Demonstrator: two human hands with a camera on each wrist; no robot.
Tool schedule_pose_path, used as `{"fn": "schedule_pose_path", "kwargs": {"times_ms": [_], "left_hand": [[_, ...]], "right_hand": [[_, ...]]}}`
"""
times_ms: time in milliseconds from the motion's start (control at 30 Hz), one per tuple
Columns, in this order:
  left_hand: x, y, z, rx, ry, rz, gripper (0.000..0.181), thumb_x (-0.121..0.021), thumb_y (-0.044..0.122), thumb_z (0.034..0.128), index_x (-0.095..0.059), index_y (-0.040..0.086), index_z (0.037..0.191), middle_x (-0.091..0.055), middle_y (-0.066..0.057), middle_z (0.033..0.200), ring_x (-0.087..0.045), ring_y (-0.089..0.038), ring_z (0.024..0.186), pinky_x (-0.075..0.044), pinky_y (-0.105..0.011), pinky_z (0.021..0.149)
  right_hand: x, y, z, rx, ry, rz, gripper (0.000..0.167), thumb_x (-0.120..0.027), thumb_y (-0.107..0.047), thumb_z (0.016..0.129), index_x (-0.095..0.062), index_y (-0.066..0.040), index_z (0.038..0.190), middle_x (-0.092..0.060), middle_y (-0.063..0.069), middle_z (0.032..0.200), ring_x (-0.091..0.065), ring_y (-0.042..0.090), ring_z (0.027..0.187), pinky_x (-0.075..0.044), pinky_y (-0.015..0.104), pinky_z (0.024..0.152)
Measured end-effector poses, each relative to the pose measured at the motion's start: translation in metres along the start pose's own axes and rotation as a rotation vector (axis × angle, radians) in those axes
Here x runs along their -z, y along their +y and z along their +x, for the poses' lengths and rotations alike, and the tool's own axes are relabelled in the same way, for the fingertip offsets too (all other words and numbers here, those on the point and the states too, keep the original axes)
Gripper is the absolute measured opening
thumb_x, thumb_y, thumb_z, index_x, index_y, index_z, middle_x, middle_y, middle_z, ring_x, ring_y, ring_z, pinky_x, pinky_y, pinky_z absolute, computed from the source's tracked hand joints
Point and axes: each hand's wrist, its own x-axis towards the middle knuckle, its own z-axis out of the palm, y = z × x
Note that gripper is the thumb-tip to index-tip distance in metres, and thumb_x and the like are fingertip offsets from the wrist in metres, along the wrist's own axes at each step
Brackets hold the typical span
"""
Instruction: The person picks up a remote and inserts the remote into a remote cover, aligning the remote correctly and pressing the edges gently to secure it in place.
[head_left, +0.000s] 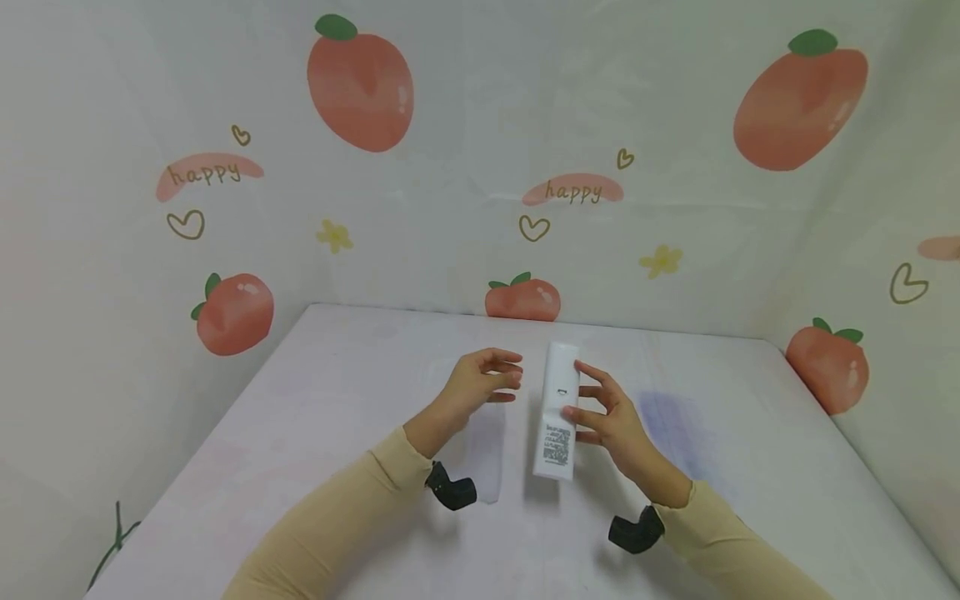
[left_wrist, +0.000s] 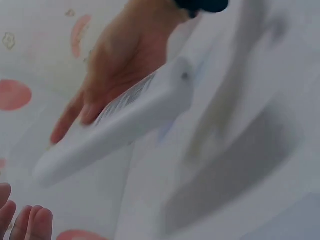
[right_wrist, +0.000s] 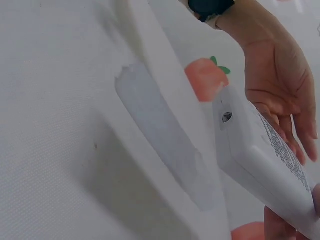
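Note:
My right hand (head_left: 611, 417) pinches a long white block-shaped device (head_left: 561, 375) by its right side, raised above the table. Printed codes and fine text cover part of the device's face. At one end, in the right wrist view, the white device (right_wrist: 260, 165) has a small round hole. To its left, my left hand (head_left: 480, 383) hovers with loosely bent fingers, apart from it and holding nothing. A translucent flat strip (head_left: 486, 458), perhaps plastic, lies on the table below the left hand; its kind is unclear.
The white table (head_left: 337, 392) has a bluish-purple patch (head_left: 671, 425) to the right of my right hand. Behind it hangs a white fruit-print backdrop (head_left: 450, 217). Black wrist mounts (head_left: 452, 487) sit at both sleeves. A dark green cord (head_left: 116, 537) shows at lower left.

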Motion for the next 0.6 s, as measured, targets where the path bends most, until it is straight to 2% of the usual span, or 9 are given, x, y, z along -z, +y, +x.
{"fn": "schedule_pose_path", "kwargs": {"times_ms": [133,267,433,600], "left_hand": [[0.019,0.004,0.008,-0.030,0.085,-0.005,0.029,-0.065,0.000,0.0897,-0.062,-0.003,0.119,-0.065,-0.015,0.106,-0.066,-0.015,0.084,-0.059,-0.036,0.078],[0.034,-0.004,0.013,-0.016,0.159,0.043,0.029,-0.064,-0.001,0.0895,-0.061,-0.004,0.118,-0.064,-0.017,0.107,-0.066,-0.022,0.089,-0.058,-0.037,0.079],[0.044,-0.027,0.018,0.059,0.196,0.134,0.028,-0.064,0.000,0.0894,-0.061,-0.006,0.116,-0.064,-0.016,0.105,-0.065,-0.023,0.089,-0.058,-0.037,0.078],[0.046,-0.045,0.017,0.148,0.179,0.248,0.031,-0.067,0.002,0.0875,-0.059,-0.007,0.116,-0.067,-0.017,0.100,-0.066,-0.026,0.087,-0.058,-0.034,0.074]], "right_hand": [[0.001,0.000,0.001,0.006,-0.005,0.016,0.074,-0.072,-0.007,0.086,-0.035,-0.026,0.148,-0.047,0.016,0.128,-0.064,0.024,0.094,-0.057,0.046,0.080],[0.001,0.000,0.001,0.016,-0.006,0.018,0.074,-0.072,-0.007,0.086,-0.035,-0.025,0.148,-0.047,0.015,0.128,-0.064,0.022,0.095,-0.058,0.045,0.080],[0.000,0.001,0.001,0.020,-0.006,0.008,0.073,-0.071,-0.008,0.087,-0.035,-0.026,0.148,-0.047,0.016,0.128,-0.063,0.022,0.096,-0.057,0.045,0.080],[-0.002,0.001,0.002,0.020,-0.007,0.005,0.073,-0.072,-0.009,0.087,-0.035,-0.026,0.148,-0.047,0.016,0.127,-0.063,0.023,0.096,-0.057,0.045,0.080]]}}
